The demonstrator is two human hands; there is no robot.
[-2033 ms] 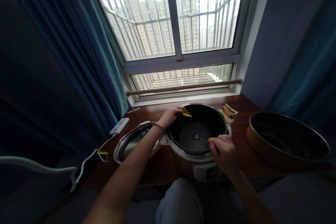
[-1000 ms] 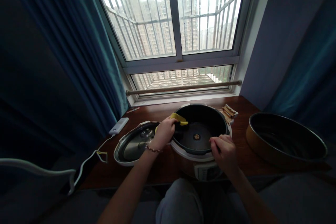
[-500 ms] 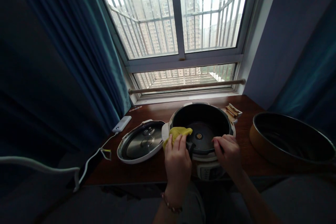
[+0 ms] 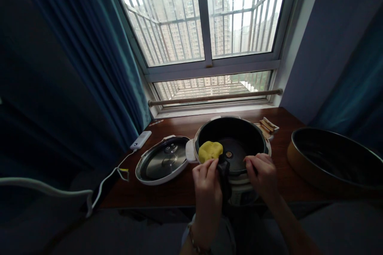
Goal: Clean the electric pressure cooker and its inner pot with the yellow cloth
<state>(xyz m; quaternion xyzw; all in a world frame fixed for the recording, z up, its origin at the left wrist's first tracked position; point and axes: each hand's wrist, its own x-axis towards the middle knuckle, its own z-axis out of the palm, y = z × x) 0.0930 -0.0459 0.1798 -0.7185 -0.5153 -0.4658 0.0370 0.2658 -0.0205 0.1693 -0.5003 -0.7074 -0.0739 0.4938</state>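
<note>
An open electric cooker (image 4: 260, 140) with a dark inner cavity stands on the brown wooden table (image 4: 179, 191) in front of me. My left hand (image 4: 207, 185) is closed on a yellow cloth (image 4: 210, 150) with a dark part hanging from it, held at the cooker's near left rim. My right hand (image 4: 259, 173) is closed on the cooker's near right rim. The cooker's lid (image 4: 163, 160) lies upside down to the left of the cooker.
A large dark pot (image 4: 332, 158) with a golden outside sits at the right of the table. A white power bank (image 4: 140, 140) with a cable lies at the left. A small object (image 4: 267, 125) rests behind the cooker. Blue curtains hang on both sides of the window.
My left hand has carried the yellow cloth from the cooker's far left rim round to its near rim. My right hand has stayed on the rim.
</note>
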